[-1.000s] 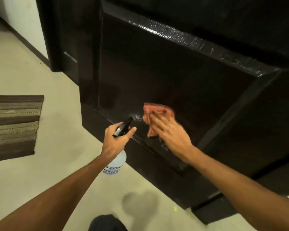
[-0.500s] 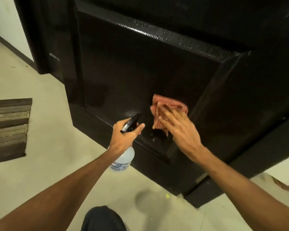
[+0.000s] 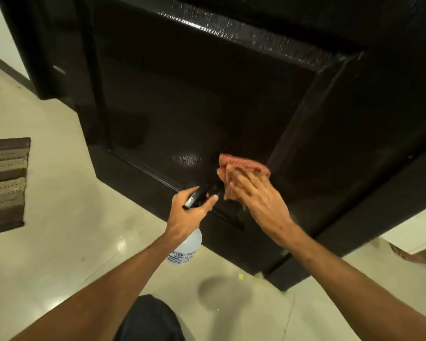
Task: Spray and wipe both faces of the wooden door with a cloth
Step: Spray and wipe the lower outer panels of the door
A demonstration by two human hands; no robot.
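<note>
Door wiped low down, bottle held ready.

The dark door [image 3: 207,107] fills the far side of the scene, with a pale sheen low on it just left of the cloth; a striped mat [image 3: 5,180] lies on the floor [image 3: 59,242] at the left. The bottle [image 3: 185,249] is gripped at its black trigger head by the left hand [image 3: 190,212], fingers curled round it. The cloth [image 3: 244,163] is pressed flat against the door by the right hand [image 3: 258,200], fingers nearly straight and spread. The wipe is probably best done with even pressure in overlapping passes, carried into the recessed corner, with the nozzle kept clear of the cloth.
</note>
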